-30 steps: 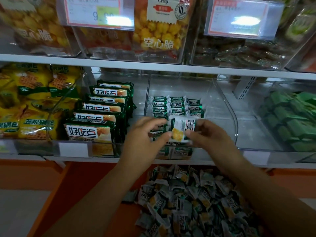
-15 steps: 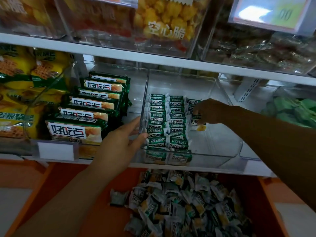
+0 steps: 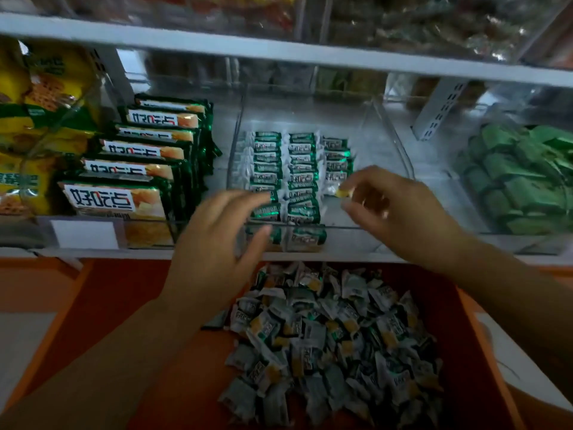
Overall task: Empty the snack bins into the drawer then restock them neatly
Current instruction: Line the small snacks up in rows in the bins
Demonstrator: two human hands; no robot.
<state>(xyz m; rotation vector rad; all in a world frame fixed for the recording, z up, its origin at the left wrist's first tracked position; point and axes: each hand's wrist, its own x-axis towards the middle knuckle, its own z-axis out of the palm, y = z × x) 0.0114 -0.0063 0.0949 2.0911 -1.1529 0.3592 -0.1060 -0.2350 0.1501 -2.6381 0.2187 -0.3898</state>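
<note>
Packets (image 3: 300,169) in bin (image 3: 388,135) and drawer (image 3: 124,305)

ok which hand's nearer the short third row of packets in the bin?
Right. The right hand sits at the front end of the short row; the left hand is further left, in front of the two longer rows.

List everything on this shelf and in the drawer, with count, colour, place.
clear bin: one, transparent, shelf middle
small snack packets: many, green-white, three rows in clear bin
drawer: one, orange, below shelf
loose packets: one pile, green-white-yellow, in drawer
biscuit packs: about six, dark green, left of clear bin
yellow bags: several, yellow, far left
green packets: many, green, far right
left hand: one, empty, before clear bin
right hand: one, blurred, at third row
</note>
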